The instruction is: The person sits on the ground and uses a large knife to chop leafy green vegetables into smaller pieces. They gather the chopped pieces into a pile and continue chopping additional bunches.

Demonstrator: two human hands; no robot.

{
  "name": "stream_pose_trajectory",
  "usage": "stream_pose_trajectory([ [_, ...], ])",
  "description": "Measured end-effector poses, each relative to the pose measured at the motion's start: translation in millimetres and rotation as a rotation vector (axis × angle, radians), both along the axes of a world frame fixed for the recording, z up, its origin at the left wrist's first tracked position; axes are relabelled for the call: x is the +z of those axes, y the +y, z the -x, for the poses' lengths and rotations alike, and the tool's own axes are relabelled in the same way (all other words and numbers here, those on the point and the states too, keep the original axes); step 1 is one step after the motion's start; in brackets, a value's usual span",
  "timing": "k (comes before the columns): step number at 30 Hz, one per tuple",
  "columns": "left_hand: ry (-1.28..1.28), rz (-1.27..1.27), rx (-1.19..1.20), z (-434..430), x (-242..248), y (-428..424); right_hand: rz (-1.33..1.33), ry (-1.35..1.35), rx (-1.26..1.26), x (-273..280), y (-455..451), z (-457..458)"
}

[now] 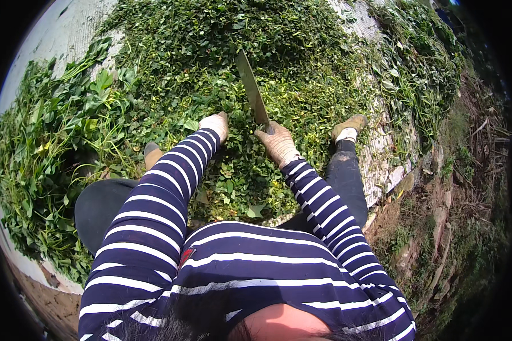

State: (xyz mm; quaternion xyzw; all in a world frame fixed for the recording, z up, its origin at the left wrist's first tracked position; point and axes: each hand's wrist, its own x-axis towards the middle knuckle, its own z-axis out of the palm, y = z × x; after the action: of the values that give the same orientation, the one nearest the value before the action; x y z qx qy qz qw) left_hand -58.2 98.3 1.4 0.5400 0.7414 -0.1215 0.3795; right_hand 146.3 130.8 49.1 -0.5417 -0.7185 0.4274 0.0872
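Observation:
My right hand (278, 144), in a pale knitted work glove, grips the handle of a long broad-bladed knife (252, 87). Its blade points away from me, over a wide layer of chopped green leaves and stems (222, 51). My left hand (214, 126), also gloved, is low among the cut greens, left of the knife and apart from the blade. Its fingers are mostly hidden, so I cannot tell whether they hold any stems. A large pale leaf (191, 124) shows beside the left wrist.
Uncut leafy vines (47, 123) are heaped at my left, and another heap of vines (418, 72) lies at the right. My shod feet show among the greens, the right shoe (350, 126) farther out. Beyond the pale concrete's (377, 170) right edge is a rough bank (443, 221).

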Motion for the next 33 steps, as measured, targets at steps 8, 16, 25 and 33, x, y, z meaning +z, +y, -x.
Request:
stream_pose_trajectory([
  [8,0.180,0.278,-0.180,-1,27,3,-0.072,1.306,-0.121,180,66,47],
  [16,0.074,0.131,0.166,-7,-13,-26,0.294,-0.267,0.030,-16,-35,1],
  [25,0.177,0.246,0.128,0,16,-28,-0.087,1.352,0.061,194,48,61],
  [33,0.131,0.213,0.066,-6,-21,-47,0.241,-0.212,0.064,-6,-50,7],
])
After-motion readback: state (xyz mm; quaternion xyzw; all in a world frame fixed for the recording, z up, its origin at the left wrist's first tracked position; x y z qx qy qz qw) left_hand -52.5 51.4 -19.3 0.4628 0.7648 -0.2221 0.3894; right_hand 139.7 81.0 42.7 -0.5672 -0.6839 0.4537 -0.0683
